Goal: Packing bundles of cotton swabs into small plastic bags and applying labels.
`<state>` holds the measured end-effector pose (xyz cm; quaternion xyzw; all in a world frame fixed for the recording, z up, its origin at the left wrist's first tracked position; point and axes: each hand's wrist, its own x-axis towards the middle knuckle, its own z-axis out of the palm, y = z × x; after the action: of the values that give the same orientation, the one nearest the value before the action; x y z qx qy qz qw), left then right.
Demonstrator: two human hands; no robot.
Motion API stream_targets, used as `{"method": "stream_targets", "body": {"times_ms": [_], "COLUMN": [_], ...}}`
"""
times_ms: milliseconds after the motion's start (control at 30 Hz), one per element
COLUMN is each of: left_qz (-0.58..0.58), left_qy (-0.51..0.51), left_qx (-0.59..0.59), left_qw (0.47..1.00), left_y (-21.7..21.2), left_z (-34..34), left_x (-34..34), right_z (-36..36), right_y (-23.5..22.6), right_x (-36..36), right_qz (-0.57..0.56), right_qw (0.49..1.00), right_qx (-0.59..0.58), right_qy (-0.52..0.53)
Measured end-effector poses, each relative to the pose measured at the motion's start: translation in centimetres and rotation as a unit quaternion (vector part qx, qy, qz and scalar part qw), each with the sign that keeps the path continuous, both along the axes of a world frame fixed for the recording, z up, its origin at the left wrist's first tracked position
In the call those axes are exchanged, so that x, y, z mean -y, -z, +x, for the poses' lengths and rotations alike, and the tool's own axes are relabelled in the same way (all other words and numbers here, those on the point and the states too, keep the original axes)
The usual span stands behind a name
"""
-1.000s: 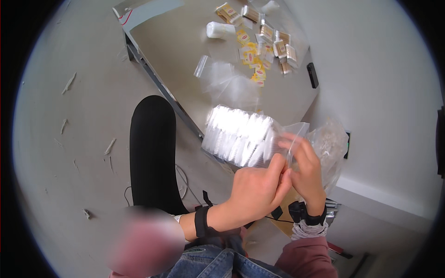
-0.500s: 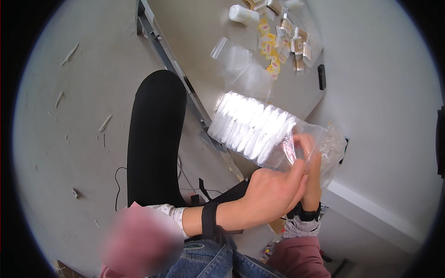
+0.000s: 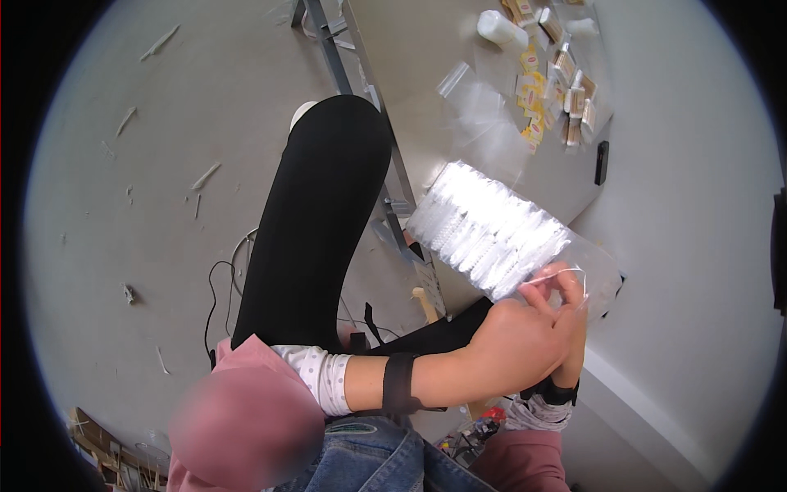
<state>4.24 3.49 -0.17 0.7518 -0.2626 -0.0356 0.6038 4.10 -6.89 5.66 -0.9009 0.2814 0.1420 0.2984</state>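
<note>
Hands together at near right: left hand (image 3: 525,344) and right hand (image 3: 570,328) both pinch clear bag (image 3: 500,230) of white pieces. Bag sits above tabletop (image 3: 426,90) edge; yellow packets (image 3: 533,107) at far right.

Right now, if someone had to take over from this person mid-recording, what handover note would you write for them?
Left hand: closed around the near end of the clear plastic bag, fingers pinching its mouth.
Right hand: mostly hidden behind the left, fingertips at the same bag opening.
The bag is held up in the air over the grey table; it holds a packed row of white pads.
On the table's far end: small yellow packets, small brown packets, a white bottle, an empty clear zip bag and a black device.
Done: pads are in the bag.
Left: the bag's mouth appears not yet closed.
</note>
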Motion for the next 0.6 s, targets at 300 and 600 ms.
{"method": "stream_targets", "body": {"times_ms": [300, 600], "left_qz": [-0.222, -0.28], "left_qy": [-0.292, -0.207], "left_qx": [-0.4, -0.625], "left_qw": [0.84, 0.699], "left_y": [10.7, 14.2], "left_z": [0.7, -0.1], "left_x": [-2.8, -2.4], "right_z": [-1.7, -3.4], "right_y": [1.2, 2.4], "right_x": [7.0, 9.7], "right_qz": [0.005, 0.084], "right_qw": [0.992, 0.992], "right_qx": [0.036, 0.049], "right_qy": [-0.123, -0.079]}}
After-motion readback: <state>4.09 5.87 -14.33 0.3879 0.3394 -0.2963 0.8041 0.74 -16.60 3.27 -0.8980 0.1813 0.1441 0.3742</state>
